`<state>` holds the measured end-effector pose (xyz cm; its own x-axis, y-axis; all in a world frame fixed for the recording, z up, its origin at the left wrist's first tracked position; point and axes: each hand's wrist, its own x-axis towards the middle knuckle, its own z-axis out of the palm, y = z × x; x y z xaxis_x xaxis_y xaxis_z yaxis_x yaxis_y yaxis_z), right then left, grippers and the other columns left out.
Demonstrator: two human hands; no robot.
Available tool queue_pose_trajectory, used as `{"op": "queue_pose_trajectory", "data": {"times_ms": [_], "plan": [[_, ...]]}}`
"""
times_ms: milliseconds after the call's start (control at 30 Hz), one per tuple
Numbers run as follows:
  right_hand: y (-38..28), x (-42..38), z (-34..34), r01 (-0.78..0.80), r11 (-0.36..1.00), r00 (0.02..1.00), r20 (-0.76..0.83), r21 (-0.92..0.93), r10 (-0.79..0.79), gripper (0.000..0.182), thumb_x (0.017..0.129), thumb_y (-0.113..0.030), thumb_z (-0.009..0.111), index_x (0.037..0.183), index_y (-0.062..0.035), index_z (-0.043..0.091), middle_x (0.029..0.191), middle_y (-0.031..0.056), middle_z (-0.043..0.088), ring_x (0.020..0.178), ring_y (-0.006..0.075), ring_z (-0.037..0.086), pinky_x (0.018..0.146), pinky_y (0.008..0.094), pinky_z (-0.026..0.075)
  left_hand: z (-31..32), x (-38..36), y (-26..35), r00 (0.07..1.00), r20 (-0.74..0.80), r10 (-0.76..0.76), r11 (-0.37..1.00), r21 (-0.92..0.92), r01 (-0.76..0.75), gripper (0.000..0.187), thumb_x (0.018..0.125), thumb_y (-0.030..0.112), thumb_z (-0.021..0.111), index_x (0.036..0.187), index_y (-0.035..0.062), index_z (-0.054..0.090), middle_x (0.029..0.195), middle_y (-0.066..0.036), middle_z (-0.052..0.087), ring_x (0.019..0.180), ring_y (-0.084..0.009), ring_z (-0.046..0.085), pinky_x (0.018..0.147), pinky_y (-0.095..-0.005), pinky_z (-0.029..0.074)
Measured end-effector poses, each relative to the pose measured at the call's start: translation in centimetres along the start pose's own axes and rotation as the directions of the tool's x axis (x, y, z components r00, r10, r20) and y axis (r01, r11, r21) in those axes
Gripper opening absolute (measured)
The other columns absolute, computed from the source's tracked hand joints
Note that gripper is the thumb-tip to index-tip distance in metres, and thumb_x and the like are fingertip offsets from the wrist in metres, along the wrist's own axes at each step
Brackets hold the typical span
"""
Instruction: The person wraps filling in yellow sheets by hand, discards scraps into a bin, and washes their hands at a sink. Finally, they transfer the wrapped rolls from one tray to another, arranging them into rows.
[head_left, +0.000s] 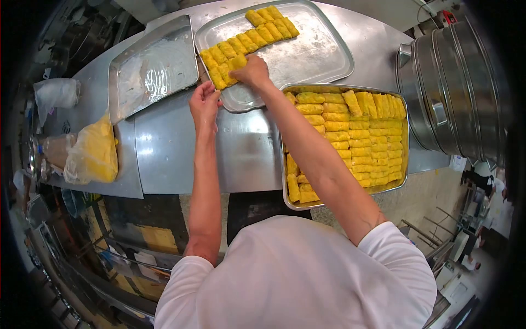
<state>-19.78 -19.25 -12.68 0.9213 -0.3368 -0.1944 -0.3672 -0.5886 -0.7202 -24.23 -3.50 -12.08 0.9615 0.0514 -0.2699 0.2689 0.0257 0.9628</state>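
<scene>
My right hand (253, 72) is closed around a yellow roll (238, 61), holding it over the lower end of the rows on a metal tray (320, 52). Several yellow rolls (249, 39) lie side by side there in tight rows. At the tray's near left edge, my left hand (205, 104) has its fingers loosely bent and apart, close to the lowest roll (217, 80). Under my right forearm sits a deeper metal pan (406, 159) packed with yellow rolls (359, 137), some standing on edge along its far side.
To the left, a bare shallow tray (156, 66) has a wet, shiny surface. A clear bag with yellow contents (96, 151) lies near the left end of the steel table (164, 148), by a white plastic bag (56, 94). Large stacked metal pots (449, 93) stand at right.
</scene>
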Motion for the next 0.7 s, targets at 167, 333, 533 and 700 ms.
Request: {"op": "queue_pose_trajectory", "data": {"times_ms": [167,333,533,700], "plan": [[-0.9,-0.6,0.6,-0.040,0.994,0.994,-0.097,0.103,0.050,0.052,0.060,-0.016,0.077,0.104,0.0025,0.057,0.102,0.0227,0.062,0.100,0.0366,0.060,0.087,0.0412,0.048,-0.2,-0.3,0.3,1.000,0.028,0.005,1.000,-0.003,-0.005,0.034,0.082,0.004,0.062,0.116,0.0041,0.056,0.107,-0.006,0.059,0.092,-0.0124,0.057,0.069,-0.0270,0.052],[-0.9,-0.1,0.0,-0.120,0.980,0.993,0.023,0.159,0.118,0.050,0.061,-0.016,0.075,0.104,0.0050,0.058,0.103,0.0237,0.062,0.101,0.0358,0.060,0.089,0.0402,0.048,-0.3,-0.2,0.4,0.999,0.038,0.008,1.000,0.014,-0.008,0.034,0.083,0.005,0.062,0.116,0.0046,0.056,0.107,-0.005,0.059,0.092,-0.0126,0.057,0.070,-0.0272,0.051],[0.1,0.1,1.2,0.006,0.981,0.998,-0.065,0.194,0.006,0.052,0.059,-0.024,0.078,0.102,0.0014,0.062,0.103,0.0209,0.064,0.102,0.0335,0.060,0.088,0.0379,0.048,0.5,0.0,0.4,0.998,0.059,0.002,1.000,0.026,-0.004,0.037,0.083,0.006,0.062,0.119,0.0036,0.054,0.108,-0.006,0.059,0.093,-0.0123,0.057,0.070,-0.0263,0.050],[0.3,-3.0,-2.3,0.090,0.915,0.972,-0.236,0.394,0.006,0.051,0.059,-0.025,0.077,0.100,0.0008,0.063,0.097,0.0184,0.066,0.094,0.0314,0.063,0.082,0.0352,0.050,3.0,-0.8,2.0,0.989,0.136,0.063,0.998,-0.031,-0.059,0.044,0.088,0.017,0.061,0.127,0.0014,0.047,0.105,-0.009,0.057,0.087,-0.0132,0.057,0.068,-0.0259,0.051]]}}
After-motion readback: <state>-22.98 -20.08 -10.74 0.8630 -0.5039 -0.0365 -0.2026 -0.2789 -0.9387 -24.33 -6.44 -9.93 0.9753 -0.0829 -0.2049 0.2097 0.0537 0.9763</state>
